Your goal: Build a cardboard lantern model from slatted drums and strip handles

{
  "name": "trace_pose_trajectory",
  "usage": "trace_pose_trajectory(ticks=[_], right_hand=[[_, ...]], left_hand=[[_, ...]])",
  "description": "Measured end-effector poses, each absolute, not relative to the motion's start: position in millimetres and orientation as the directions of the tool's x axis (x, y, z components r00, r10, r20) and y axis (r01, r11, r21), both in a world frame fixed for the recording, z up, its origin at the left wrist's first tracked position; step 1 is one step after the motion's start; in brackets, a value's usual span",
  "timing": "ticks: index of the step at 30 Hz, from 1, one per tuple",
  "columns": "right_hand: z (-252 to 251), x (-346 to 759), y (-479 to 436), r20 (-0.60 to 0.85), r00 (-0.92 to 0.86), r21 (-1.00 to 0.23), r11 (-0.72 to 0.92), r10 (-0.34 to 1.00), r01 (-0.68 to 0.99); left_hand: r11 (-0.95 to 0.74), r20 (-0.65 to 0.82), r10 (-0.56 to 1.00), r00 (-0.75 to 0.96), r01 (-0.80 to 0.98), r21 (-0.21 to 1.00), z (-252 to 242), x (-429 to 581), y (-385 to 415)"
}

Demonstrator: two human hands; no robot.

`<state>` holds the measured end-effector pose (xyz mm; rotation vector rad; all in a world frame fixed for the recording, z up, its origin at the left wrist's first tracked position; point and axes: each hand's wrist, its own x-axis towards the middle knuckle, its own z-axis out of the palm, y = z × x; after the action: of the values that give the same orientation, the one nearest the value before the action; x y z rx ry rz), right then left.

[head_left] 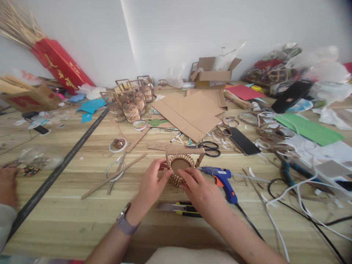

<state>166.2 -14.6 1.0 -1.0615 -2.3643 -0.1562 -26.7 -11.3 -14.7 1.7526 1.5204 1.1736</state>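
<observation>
A small round basket (180,165) of cardboard and short sticks, with a square cardboard handle, is tipped so its round cardboard face points toward me. My left hand (154,179), wearing a watch on the wrist, grips its left side between thumb and fingers. At the lower right, my right hand (199,189) closes its fingertips on the rim and the round face. Just right of the basket lies a blue glue gun (222,178) with an orange trigger. Two utility knives (178,209) are partly hidden under my right forearm. Black-handled scissors (207,146) rest behind the basket.
Several finished baskets (132,110) stand at the back left near cardboard sheets (189,113). A phone (244,141), cardboard rings (272,134) and loose white cables (291,189) crowd the right. Another person's hand (8,187) is at the left edge, beyond a dark strip (59,176).
</observation>
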Motion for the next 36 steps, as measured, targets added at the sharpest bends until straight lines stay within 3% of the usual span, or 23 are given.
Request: trace_pose_trajectory(ticks=[4, 9, 12, 17, 23, 27, 30, 32, 36], right_hand=[[4, 184, -19, 0.610, -0.382, -0.304, 0.650, 0.694, 0.697], [-11, 203, -7, 0.495, -0.231, -0.518, 0.498, 0.838, 0.695], [-22, 202, 1, 0.399, -0.297, -0.577, 0.489, 0.868, 0.654], [-29, 194, 4, 0.220, -0.345, -0.664, 0.399, 0.912, 0.633], [-32, 199, 1, 0.256, -0.334, -0.653, 0.417, 0.907, 0.631], [-30, 205, -1, 0.328, -0.327, -0.610, 0.463, 0.886, 0.643], [-26, 207, -3, 0.379, -0.343, -0.580, 0.510, 0.859, 0.636], [-25, 208, -4, 0.414, -0.355, -0.557, 0.542, 0.838, 0.630], [-27, 215, -8, 0.437, -0.364, -0.520, 0.561, 0.822, 0.644]], left_hand=[[-0.147, 0.144, 0.989, 0.040, 0.439, 0.886, -23, -29, -14], [-0.192, 0.173, 0.981, 0.085, 0.543, 0.818, -34, -23, -15], [-0.261, 0.226, 0.965, 0.131, 0.532, 0.805, -38, -15, -15], [-0.238, 0.211, 0.971, 0.112, 0.537, 0.809, -42, -6, -14], [-0.269, 0.253, 0.960, 0.121, 0.647, 0.713, -37, -14, -16], [-0.329, 0.468, 0.883, 0.040, 0.764, 0.555, -7, -19, -20], [-0.459, 0.699, 0.703, 0.132, 0.835, 0.303, 28, -15, -19], [-0.485, 0.707, 0.657, 0.262, 0.865, 0.131, 50, -8, -13], [-0.438, 0.606, 0.697, 0.384, 0.897, -0.065, 73, 4, 4]])
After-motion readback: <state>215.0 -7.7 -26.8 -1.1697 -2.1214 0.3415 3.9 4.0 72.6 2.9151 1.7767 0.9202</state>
